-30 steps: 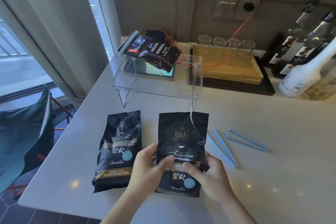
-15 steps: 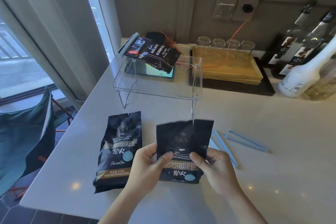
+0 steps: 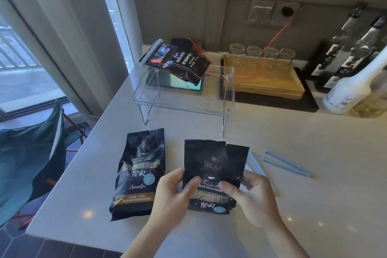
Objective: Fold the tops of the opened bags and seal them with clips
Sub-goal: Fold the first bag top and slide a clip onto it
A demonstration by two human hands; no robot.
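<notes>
I hold a black coffee bag [image 3: 213, 165] upright off the white counter, its torn top edge pointing away from me. My left hand [image 3: 173, 195] grips its left side and my right hand [image 3: 253, 197] grips its right side, thumbs on the front. A second black coffee bag [image 3: 139, 172] lies flat on the counter just to the left. Long light-blue sealing clips [image 3: 284, 165] lie on the counter to the right of my hands. A third bag [image 3: 180, 63], closed with a pale clip, rests on a clear acrylic stand [image 3: 184, 102] further back.
A wooden tray [image 3: 272, 84] with upturned glasses sits at the back, with bottles [image 3: 354, 81] at the far right. An orange cable runs from the wall socket [image 3: 284, 12]. The counter's left edge drops to a teal folding chair [image 3: 31, 153] beside the window.
The held bag has been lifted off the counter and tilted up, so its top panel faces me. Both hands have kept their grip on its sides.
</notes>
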